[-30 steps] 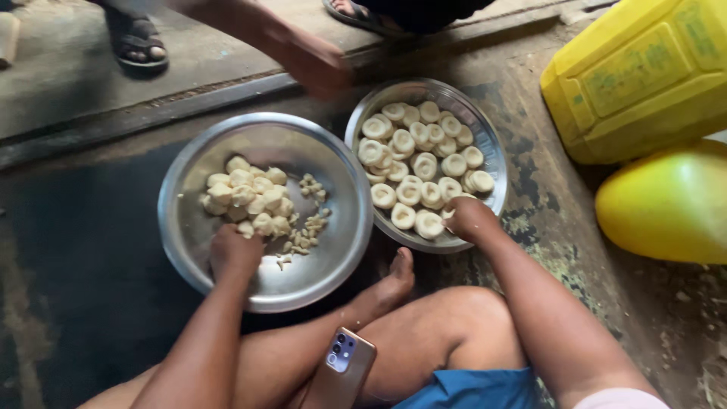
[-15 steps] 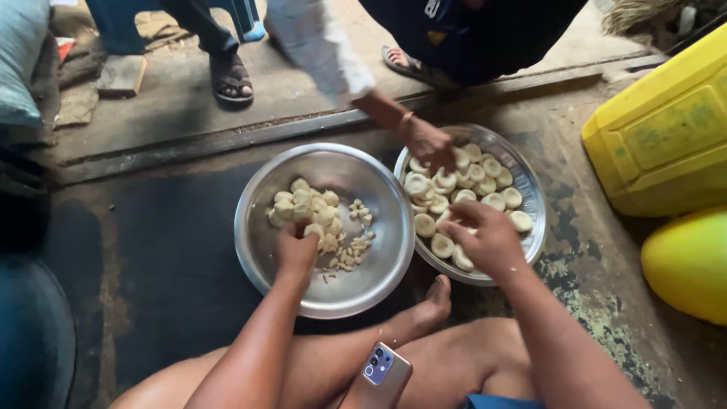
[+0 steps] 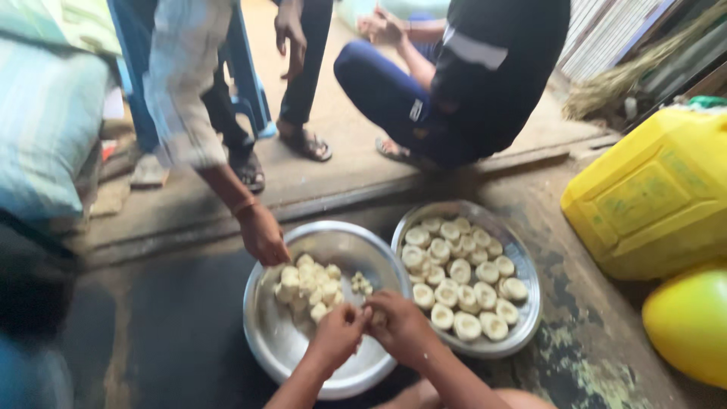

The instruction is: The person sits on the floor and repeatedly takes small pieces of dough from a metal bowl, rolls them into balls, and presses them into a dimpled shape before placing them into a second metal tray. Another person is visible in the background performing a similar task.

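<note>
Underfoot, a dark, stained concrete floor [image 3: 151,341], carrying everything. At the right edge, a big yellow plastic jerrycan [image 3: 651,197], with a rounded yellow-green container [image 3: 693,326] just below it.

In the middle, two wide steel bowls touching side by side. Left steel bowl [image 3: 303,363]: a loose heap of pale lumps [image 3: 307,284] toward its far side, plus a scatter of small pale crumbs [image 3: 362,284]. Right steel bowl [image 3: 522,333]: neat pale rounds [image 3: 462,280] laid flat, covering most of the bottom.

Changed since half a second ago: hands no longer apart. Then, left in the heap and right over the rounds; now drawn together over the near side of the left bowl, close to where the two rims meet. Left hand [image 3: 337,333] and right hand [image 3: 397,322] touching, fingers curled inward toward each other. Possibly a pale lump pressed between them, but too blurred to tell.

Also changed: a co-worker's hand [image 3: 261,235], earlier at the right bowl, now down at the far edge of the heap in the left bowl.

Judged from that: picking up over, two-handed work on a single piece underway above the left bowl.
</note>
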